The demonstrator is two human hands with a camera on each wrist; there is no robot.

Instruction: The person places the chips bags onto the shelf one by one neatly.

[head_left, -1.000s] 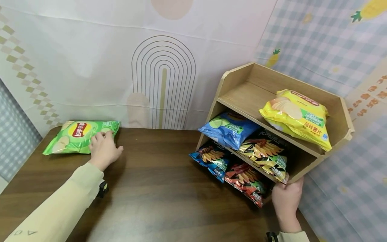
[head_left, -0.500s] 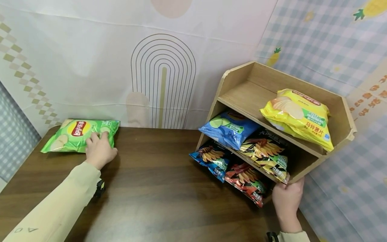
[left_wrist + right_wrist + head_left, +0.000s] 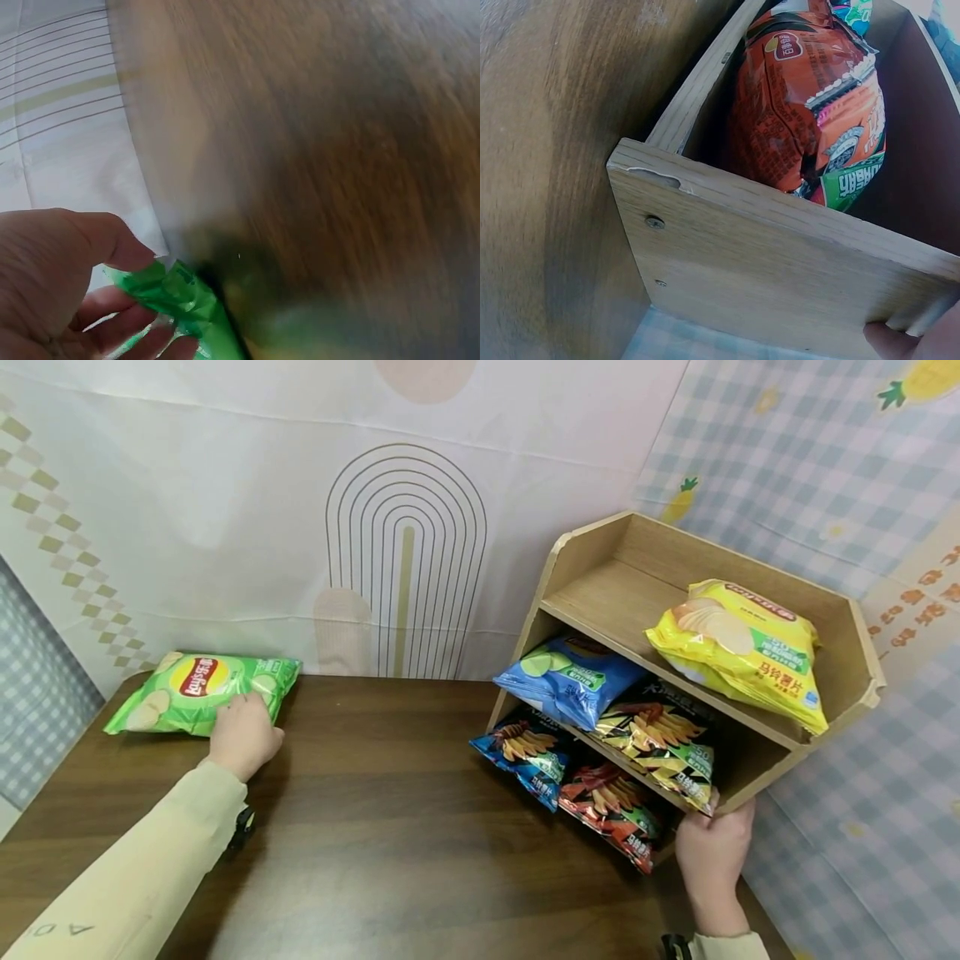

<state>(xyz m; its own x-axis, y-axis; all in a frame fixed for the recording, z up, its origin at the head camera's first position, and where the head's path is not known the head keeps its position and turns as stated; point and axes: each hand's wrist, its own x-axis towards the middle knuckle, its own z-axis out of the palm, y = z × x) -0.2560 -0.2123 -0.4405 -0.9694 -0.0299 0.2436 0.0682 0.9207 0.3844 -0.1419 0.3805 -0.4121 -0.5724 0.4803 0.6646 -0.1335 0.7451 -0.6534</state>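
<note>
A green bag of potato chips (image 3: 161,703) lies on the table at far left. My left hand (image 3: 243,739) pinches its near right part; the left wrist view shows thumb and fingers on either side of the crinkled green wrapper (image 3: 180,300). At right, my right hand (image 3: 714,856) grips the lower right side of a wooden shelf (image 3: 592,597); only its fingertips (image 3: 892,341) show in the right wrist view. On the shelf's top lies a yellow chip bag (image 3: 738,647). Below are a blue bag (image 3: 570,681) and a black-and-yellow one (image 3: 663,739).
On the lowest level sit a dark blue chip bag (image 3: 525,752) and a red one (image 3: 611,814), both poking out in front. Brown table (image 3: 390,827) lies between the green bag and the shelf. Cloth-covered walls (image 3: 247,510) stand behind and at the right.
My left hand has moved slightly left, and its fingers have curled in on the green chip bag. The bag has shifted a little. My right hand and the shelf stay put.
</note>
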